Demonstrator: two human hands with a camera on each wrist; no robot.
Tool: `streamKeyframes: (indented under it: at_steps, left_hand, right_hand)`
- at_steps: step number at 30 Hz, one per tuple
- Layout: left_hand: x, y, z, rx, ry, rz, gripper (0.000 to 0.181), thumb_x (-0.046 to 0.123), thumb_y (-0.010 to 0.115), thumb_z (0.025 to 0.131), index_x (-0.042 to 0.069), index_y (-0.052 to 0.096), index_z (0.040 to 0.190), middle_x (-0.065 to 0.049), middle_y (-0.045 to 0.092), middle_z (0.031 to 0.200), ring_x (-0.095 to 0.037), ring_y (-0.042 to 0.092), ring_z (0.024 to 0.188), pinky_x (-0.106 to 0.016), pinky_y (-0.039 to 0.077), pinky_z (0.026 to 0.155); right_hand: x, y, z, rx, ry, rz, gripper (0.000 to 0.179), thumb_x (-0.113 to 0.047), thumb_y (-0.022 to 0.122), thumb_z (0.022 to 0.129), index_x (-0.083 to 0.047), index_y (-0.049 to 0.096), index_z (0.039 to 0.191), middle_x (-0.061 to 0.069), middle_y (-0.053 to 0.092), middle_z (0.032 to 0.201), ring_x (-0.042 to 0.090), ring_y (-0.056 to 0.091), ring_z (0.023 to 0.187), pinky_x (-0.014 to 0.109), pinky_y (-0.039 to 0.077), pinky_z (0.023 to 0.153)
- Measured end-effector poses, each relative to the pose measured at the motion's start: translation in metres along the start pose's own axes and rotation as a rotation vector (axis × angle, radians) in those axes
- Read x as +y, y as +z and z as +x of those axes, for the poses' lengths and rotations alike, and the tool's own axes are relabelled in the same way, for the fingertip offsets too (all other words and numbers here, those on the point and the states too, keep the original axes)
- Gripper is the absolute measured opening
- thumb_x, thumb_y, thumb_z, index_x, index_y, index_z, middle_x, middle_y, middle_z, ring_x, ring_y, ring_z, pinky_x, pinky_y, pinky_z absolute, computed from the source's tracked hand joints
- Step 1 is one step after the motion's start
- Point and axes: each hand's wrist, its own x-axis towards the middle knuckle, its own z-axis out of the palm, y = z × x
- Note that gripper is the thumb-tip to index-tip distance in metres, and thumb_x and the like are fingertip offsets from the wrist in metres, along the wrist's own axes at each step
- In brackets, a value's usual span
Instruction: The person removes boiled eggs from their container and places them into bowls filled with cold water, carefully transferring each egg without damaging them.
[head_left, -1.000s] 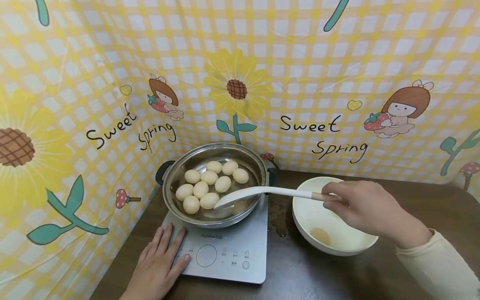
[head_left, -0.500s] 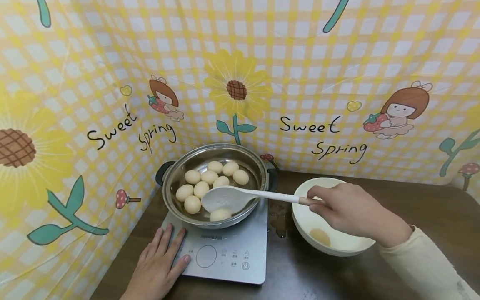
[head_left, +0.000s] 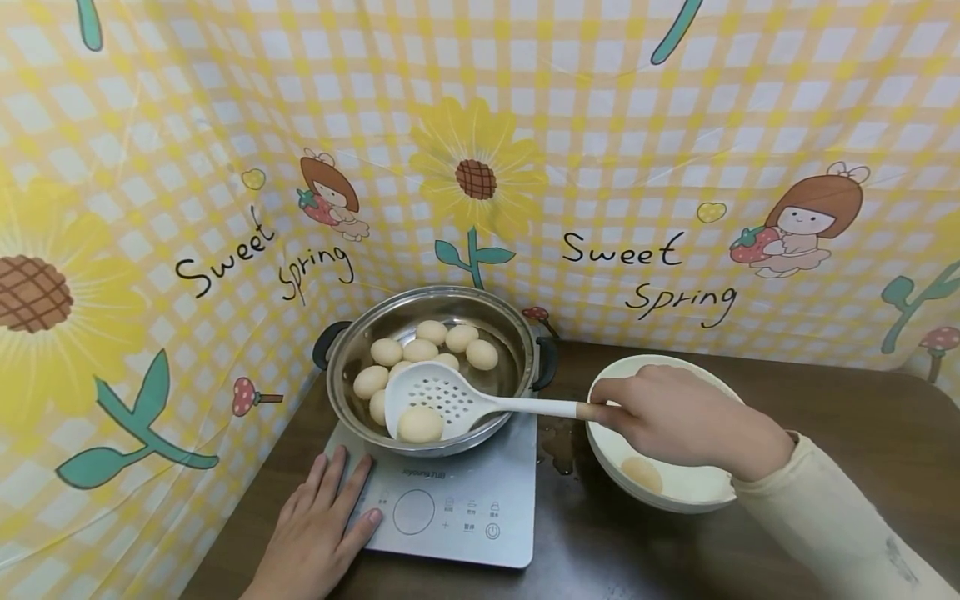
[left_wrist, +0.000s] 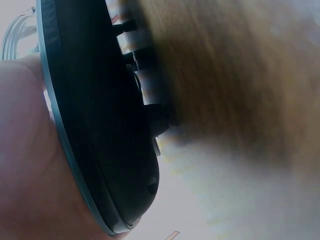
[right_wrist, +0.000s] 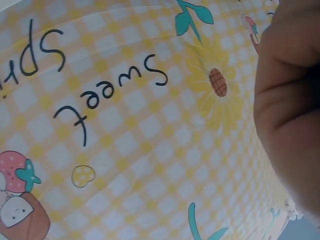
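My right hand (head_left: 675, 417) grips the wooden end of a white slotted spoon (head_left: 431, 392) above the bowl. The spoon's perforated head is in the steel pot (head_left: 517, 321), and one egg (head_left: 420, 425) lies on its lower part. Several other eggs (head_left: 431, 333) sit in shallow liquid in the pot, some partly hidden behind the spoon. My left hand (head_left: 315, 525) rests with fingers spread on the left edge of the induction cooker (head_left: 450, 542) under the pot. In the right wrist view part of my right hand (right_wrist: 292, 100) shows at the right edge; the spoon is out of sight there.
A white bowl (head_left: 600, 450) with one brownish egg (head_left: 641, 475) in it stands right of the cooker on a dark wooden table (head_left: 840, 400). Wet spots (head_left: 558, 450) lie between cooker and bowl. A yellow checked cloth (head_left: 622, 125) hangs behind and to the left.
The slotted spoon has turned face up and slid under an egg at the pot's near side. My right hand has moved left. The left hand stays in place.
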Motion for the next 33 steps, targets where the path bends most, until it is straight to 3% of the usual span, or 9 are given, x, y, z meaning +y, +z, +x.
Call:
streamKeyframes:
  at_steps: [7,11,16,33]
  left_hand:
    - [0.0,-0.001,0.0,0.002,-0.004,0.001,0.068,0.054,0.05,0.103,0.011,0.042,0.155,-0.024,0.021,0.163,-0.048,0.017,0.148,-0.068,0.022,0.107]
    - [0.002,-0.002,-0.001,0.006,-0.005,-0.001,0.067,0.053,0.05,0.103,0.011,0.042,0.155,-0.024,0.022,0.163,-0.048,0.017,0.148,-0.068,0.022,0.108]
    - [0.003,-0.003,-0.001,-0.001,-0.009,-0.003,0.068,0.053,0.05,0.103,0.012,0.041,0.156,-0.023,0.021,0.164,-0.048,0.016,0.148,-0.068,0.022,0.108]
    - [0.003,-0.003,-0.001,-0.001,-0.005,0.017,0.067,0.053,0.05,0.103,0.011,0.041,0.156,-0.025,0.022,0.163,-0.049,0.018,0.147,-0.069,0.023,0.107]
  right_hand:
    - [0.001,-0.008,0.009,-0.115,0.027,0.114,0.014,-0.024,0.061,0.103,-0.025,0.07,0.093,-0.017,0.049,0.063,0.002,0.041,0.051,0.025,0.039,0.05]
    - [0.005,-0.012,0.012,-0.222,0.129,0.263,0.015,-0.017,0.057,0.105,-0.019,0.072,0.103,-0.01,0.054,0.065,0.005,0.044,0.048,0.026,0.04,0.045]
    - [0.01,-0.013,0.011,-0.329,0.249,0.471,0.017,-0.017,0.052,0.107,-0.017,0.069,0.104,-0.002,0.044,0.051,0.008,0.033,0.038,0.024,0.03,0.037]
    - [0.026,-0.014,-0.005,-0.345,0.295,0.657,0.017,-0.02,0.051,0.108,-0.014,0.066,0.102,-0.002,0.038,0.051,0.009,0.024,0.039,0.024,0.023,0.037]
